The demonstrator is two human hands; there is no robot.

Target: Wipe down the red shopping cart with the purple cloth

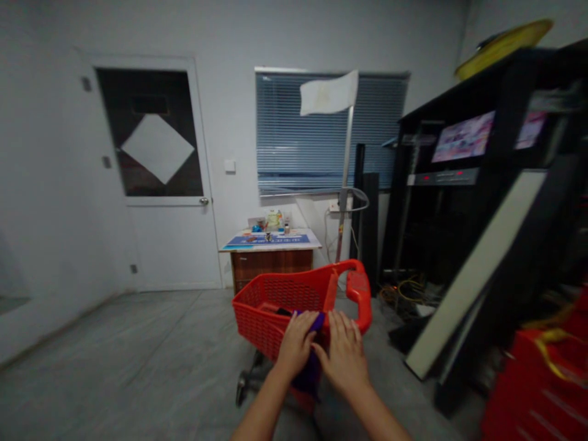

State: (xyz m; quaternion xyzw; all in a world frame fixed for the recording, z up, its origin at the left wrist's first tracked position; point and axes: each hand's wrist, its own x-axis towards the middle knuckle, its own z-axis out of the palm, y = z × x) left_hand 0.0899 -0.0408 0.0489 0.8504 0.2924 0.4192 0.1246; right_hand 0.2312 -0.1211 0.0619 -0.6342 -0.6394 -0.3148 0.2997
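Observation:
A red plastic shopping cart [285, 293] stands before me, its handle [361, 288] on the right. A purple cloth [309, 375] hangs over the basket's near rim and down its outer side. My left hand [298, 343] has its fingers bent over the cloth at the rim and grips it. Close beside it, my right hand [344, 352] rests on the rim near the handle, fingers stretched out and thumb pointing toward the left hand. A small dark thing, too unclear to name, shows inside the basket by my left fingers.
Behind the cart stands a wooden cabinet [271, 264] with small items on top. A pole with a white flag [328, 95] rises nearby. Leaning boards [478, 269], a black rack [500, 92] and a red stack [528, 380] line the right. A white door [179, 245] is at left.

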